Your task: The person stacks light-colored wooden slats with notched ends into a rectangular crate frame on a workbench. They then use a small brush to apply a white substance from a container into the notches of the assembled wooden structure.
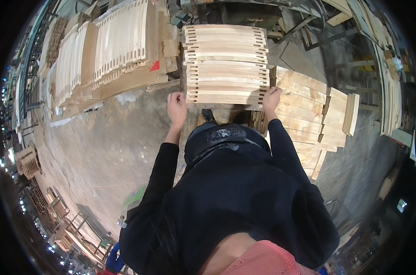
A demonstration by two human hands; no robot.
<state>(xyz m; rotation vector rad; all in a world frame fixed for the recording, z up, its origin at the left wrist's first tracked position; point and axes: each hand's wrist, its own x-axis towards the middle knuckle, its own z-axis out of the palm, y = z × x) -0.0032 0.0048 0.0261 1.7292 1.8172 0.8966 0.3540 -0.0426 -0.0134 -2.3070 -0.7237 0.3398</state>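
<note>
In front of me lies a row of pale, slightly curved wooden slats [226, 71], set side by side, with dark oval slots near their ends. My left hand [176, 109] is beside the left end of the nearest slat [226, 99]. Its fingers are curled and close together; whatever they may hold does not show. At the other end of that slat is my right hand [271, 100], with fingers and thumb closed around the slotted end. The slat lies level against its neighbours.
Larger stacks of slotted wooden pieces [121, 39] stand at the far left, with a red patch [155, 66] at their edge. Broad, flat boards [302, 103] are stacked close on my right. Concrete floor [98, 146] stretches to my left, and racks line the far right.
</note>
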